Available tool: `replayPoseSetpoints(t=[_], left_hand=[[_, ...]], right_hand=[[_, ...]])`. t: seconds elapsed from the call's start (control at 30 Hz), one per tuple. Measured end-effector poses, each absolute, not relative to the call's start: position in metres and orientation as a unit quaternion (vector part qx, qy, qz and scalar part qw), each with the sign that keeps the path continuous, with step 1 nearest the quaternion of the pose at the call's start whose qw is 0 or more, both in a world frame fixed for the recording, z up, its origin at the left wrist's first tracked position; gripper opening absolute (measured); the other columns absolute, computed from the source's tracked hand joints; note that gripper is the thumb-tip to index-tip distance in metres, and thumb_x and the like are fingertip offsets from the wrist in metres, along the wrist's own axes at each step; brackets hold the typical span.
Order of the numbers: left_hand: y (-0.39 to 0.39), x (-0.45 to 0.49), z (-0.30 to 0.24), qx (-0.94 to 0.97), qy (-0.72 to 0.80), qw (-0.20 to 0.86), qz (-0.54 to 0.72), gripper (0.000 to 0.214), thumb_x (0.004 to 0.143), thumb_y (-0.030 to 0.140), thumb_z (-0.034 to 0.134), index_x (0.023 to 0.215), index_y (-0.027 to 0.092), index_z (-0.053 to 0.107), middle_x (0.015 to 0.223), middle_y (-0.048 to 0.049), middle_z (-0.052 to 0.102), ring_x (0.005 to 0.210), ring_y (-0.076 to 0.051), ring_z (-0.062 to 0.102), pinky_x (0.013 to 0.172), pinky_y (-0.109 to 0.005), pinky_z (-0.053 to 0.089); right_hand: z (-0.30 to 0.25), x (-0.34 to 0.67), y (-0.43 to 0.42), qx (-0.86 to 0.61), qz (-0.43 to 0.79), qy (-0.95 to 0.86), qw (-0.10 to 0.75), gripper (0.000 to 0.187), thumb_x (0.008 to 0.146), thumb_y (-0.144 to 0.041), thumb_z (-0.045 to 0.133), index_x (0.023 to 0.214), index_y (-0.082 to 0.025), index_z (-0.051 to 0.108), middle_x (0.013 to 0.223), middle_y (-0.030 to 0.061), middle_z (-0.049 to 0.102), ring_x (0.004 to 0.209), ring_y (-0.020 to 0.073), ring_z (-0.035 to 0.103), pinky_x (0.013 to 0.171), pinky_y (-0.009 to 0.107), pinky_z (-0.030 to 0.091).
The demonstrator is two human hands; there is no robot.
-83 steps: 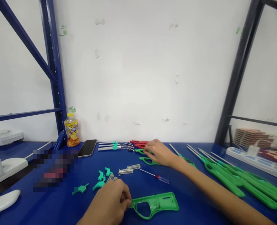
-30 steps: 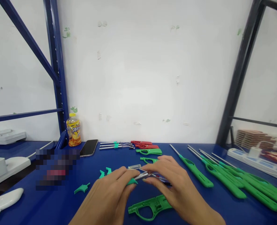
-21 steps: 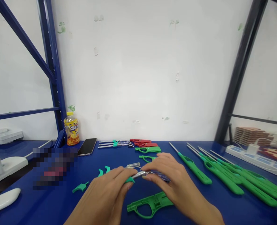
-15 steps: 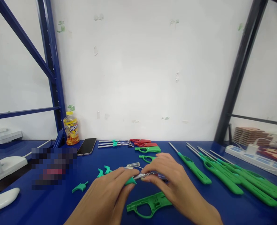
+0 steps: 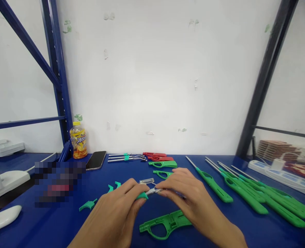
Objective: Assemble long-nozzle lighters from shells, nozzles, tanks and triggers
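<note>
My left hand [image 5: 118,210] is closed around a teal plastic piece [image 5: 142,195], and only its tip shows past the thumb and forefinger. A silver metal lighter part [image 5: 152,190] bridges the gap between both hands. My right hand [image 5: 188,199] pinches its right end, with thin wires partly hidden under the fingers. Just beyond lies a clear lighter tank [image 5: 147,181]. Below the hands rests an open green lighter handle shell [image 5: 165,225], its inner side up. Loose teal triggers [image 5: 88,205] lie left of my left hand.
Several assembled green lighters [image 5: 214,186] lie at the right. Metal lighter tubes [image 5: 118,159] and red handle shells [image 5: 157,158] sit at the back, near a phone [image 5: 97,160] and a drink bottle [image 5: 79,141]. A white power strip [image 5: 278,177] is at far right.
My left hand has shifted slightly up and left with the teal piece. My right fingertips have closed further over the metal part, while things on the table stay put.
</note>
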State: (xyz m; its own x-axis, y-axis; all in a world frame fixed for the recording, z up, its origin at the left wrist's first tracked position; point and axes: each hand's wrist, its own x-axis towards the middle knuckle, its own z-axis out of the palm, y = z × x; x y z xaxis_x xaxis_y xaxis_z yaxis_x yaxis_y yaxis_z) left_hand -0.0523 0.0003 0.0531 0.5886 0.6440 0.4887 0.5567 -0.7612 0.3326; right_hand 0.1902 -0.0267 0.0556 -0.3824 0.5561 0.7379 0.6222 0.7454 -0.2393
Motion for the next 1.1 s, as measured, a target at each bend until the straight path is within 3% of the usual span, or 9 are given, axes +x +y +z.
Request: replayPoseSetpoints(t=[0.57, 0.8, 1.1], left_hand=[[0.000, -0.054, 0.052, 0.897, 0.306, 0.052, 0.314, 0.034, 0.111, 0.026, 0.039, 0.127, 0.032, 0.068, 0.107, -0.0025, 0.075, 0.091, -0.020, 0.074, 0.080, -0.026, 0.057], [0.003, -0.054, 0.047, 0.894, 0.282, 0.079, 0.341, 0.032, 0.111, 0.024, 0.040, 0.129, 0.033, 0.064, 0.108, -0.0012, 0.072, 0.089, -0.017, 0.072, 0.077, -0.024, 0.056], [-0.001, -0.053, 0.047, 0.894, 0.274, 0.086, 0.343, 0.035, 0.112, 0.025, 0.041, 0.135, 0.038, 0.063, 0.114, 0.0001, 0.073, 0.099, -0.017, 0.073, 0.082, -0.024, 0.057]], right_hand=[[0.060, 0.189, -0.031, -0.359, -0.011, -0.831, 0.425, 0.015, 0.106, -0.020, 0.068, 0.116, -0.031, 0.072, 0.098, -0.0076, 0.077, 0.086, 0.0147, 0.062, 0.089, 0.033, 0.042], [0.061, 0.188, -0.037, -0.398, 0.024, -0.826, 0.399, 0.028, 0.105, -0.028, 0.071, 0.129, -0.042, 0.064, 0.117, -0.0158, 0.078, 0.102, 0.0113, 0.070, 0.114, 0.033, 0.031], [0.058, 0.187, -0.029, -0.361, 0.002, -0.835, 0.416, 0.006, 0.107, -0.023, 0.067, 0.108, -0.029, 0.065, 0.103, -0.0104, 0.079, 0.089, 0.0122, 0.068, 0.101, 0.035, 0.039]])
